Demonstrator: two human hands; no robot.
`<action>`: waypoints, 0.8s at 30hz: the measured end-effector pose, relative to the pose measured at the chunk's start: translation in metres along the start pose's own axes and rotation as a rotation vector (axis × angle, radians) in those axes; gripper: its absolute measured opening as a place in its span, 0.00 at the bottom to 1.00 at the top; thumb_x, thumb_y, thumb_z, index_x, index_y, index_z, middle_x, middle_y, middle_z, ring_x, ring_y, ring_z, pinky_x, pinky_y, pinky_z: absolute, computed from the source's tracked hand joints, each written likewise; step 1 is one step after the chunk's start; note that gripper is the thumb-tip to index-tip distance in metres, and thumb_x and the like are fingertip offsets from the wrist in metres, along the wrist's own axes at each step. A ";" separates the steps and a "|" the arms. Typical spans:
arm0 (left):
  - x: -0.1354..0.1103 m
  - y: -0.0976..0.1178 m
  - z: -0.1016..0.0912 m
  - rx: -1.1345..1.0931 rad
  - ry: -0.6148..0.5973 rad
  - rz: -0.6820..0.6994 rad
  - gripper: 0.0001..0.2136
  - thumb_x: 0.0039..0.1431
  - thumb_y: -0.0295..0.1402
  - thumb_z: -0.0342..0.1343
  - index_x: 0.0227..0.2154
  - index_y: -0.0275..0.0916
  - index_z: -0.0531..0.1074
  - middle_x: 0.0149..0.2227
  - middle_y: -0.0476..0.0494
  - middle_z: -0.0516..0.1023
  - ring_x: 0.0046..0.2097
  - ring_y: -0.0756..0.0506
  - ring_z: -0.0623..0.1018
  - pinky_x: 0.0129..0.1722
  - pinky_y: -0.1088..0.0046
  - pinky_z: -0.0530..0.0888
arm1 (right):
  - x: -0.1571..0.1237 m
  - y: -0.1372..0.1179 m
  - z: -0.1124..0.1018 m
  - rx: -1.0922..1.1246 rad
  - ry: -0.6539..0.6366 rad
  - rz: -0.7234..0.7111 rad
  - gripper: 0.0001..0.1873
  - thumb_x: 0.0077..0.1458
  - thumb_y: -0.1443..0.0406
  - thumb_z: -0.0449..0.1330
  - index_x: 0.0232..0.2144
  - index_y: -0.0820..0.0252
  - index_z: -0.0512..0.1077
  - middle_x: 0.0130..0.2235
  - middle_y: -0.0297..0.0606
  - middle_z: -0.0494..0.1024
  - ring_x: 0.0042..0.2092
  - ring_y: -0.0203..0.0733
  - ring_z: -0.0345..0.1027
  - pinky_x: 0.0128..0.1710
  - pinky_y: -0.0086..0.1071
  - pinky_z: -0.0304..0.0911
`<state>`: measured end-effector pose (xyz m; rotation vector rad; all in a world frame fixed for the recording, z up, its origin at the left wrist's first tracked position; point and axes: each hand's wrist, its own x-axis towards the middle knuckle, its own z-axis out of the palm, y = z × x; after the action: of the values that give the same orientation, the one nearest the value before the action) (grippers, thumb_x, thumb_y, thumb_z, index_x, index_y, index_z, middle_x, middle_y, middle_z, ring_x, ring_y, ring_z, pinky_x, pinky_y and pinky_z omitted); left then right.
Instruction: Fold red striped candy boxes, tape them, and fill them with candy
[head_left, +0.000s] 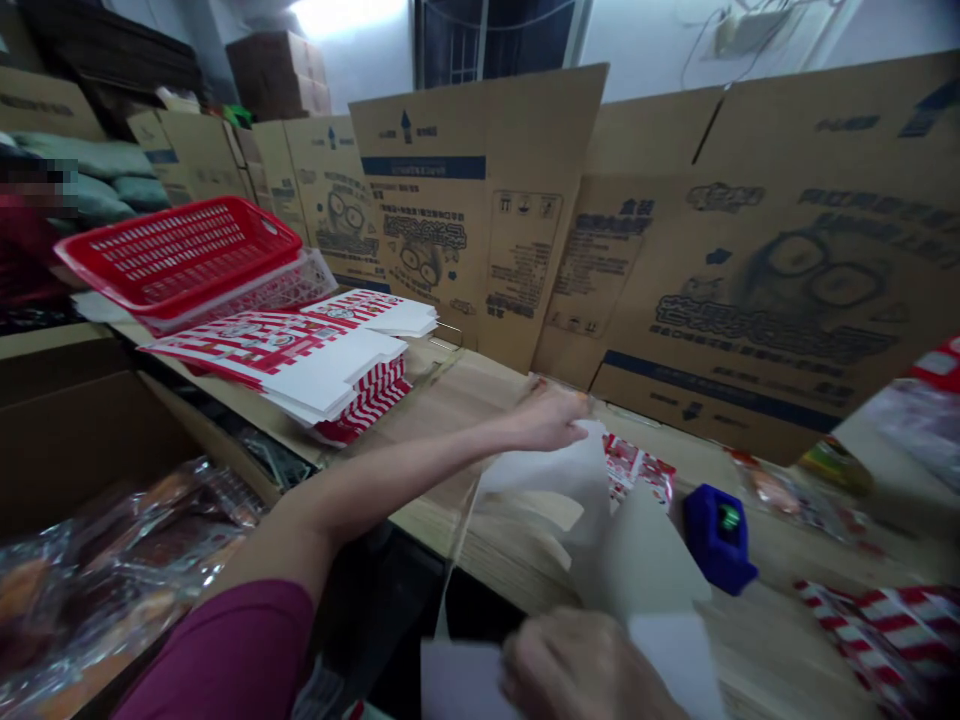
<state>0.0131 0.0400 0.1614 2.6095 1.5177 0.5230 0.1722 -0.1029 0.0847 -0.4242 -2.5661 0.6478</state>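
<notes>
The room is dim, lit from high ahead by a blown-out white glare (337,15); tan cardboard boxes (480,220) bow toward the frame edges (wide-lens warp), and the lower bare hand (577,670) is softly blurred.

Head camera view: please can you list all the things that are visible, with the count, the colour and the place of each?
flattened cardboard cartons: several, brown, standing along the back of the wooden bench
plastic basket: one, red, at left, on a white basket
flat striped boxes: two stacks, red and white, on the bench at left
tape dispenser: one, blue, on the bench at right
striped box pieces: a pile, red and white, lower right
plastic food bags: several, clear with dark contents, in an open carton, lower left
white card: one, between the hands
left hand: one, on the card's top
right hand: one, at the card's bottom
</notes>
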 end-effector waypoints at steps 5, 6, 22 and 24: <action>0.025 0.007 0.012 -0.072 0.067 0.096 0.10 0.55 0.31 0.54 0.21 0.33 0.74 0.21 0.44 0.72 0.27 0.47 0.69 0.26 0.72 0.58 | 0.017 0.024 -0.016 0.055 -0.111 0.328 0.12 0.63 0.64 0.50 0.29 0.57 0.69 0.28 0.35 0.75 0.30 0.38 0.67 0.30 0.31 0.56; 0.029 0.007 0.015 -0.091 0.081 0.104 0.11 0.55 0.30 0.54 0.20 0.33 0.73 0.20 0.45 0.70 0.27 0.48 0.68 0.26 0.72 0.57 | 0.015 0.029 -0.020 0.073 -0.115 0.354 0.13 0.63 0.64 0.49 0.28 0.58 0.69 0.28 0.35 0.74 0.30 0.38 0.66 0.31 0.31 0.56; -0.119 -0.069 0.027 -0.597 0.439 -0.212 0.27 0.67 0.41 0.29 0.64 0.32 0.45 0.63 0.29 0.61 0.60 0.38 0.67 0.53 0.60 0.70 | 0.013 0.048 -0.029 0.085 0.034 0.571 0.05 0.52 0.71 0.56 0.31 0.58 0.62 0.25 0.29 0.68 0.29 0.36 0.60 0.31 0.29 0.51; -0.165 -0.064 0.064 -0.438 0.364 -0.218 0.27 0.67 0.40 0.30 0.66 0.39 0.40 0.65 0.33 0.59 0.61 0.35 0.66 0.51 0.57 0.72 | 0.014 0.049 -0.027 0.109 0.027 0.555 0.09 0.50 0.74 0.54 0.32 0.58 0.60 0.25 0.28 0.66 0.29 0.36 0.59 0.30 0.29 0.50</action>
<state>-0.0932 -0.0626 0.0450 2.0668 1.5334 1.2003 0.1824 -0.0463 0.0861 -1.1157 -2.3712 0.9533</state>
